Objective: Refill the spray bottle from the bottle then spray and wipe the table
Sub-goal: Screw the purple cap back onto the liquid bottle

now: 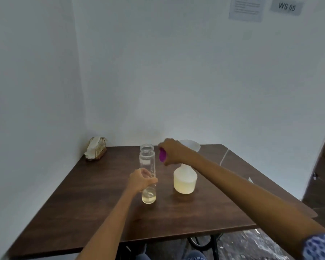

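Observation:
A tall clear bottle [147, 162] stands uncapped on the dark wooden table [94, 199], with a little yellowish liquid at its bottom. My left hand [141, 180] grips its lower middle. To its right stands a squat white spray bottle [185, 180] holding pale liquid; its neck is hidden behind my right hand. My right hand [174, 152] is above that spray bottle, closed on a purple piece [162, 155], probably a cap or spray head. A white funnel [192, 146] sits behind my right hand.
A gold wire holder [97, 150] with a white cloth stands at the table's far left corner by the wall. White walls close off the left and far sides. The table's right edge [270, 188] drops to a dark floor.

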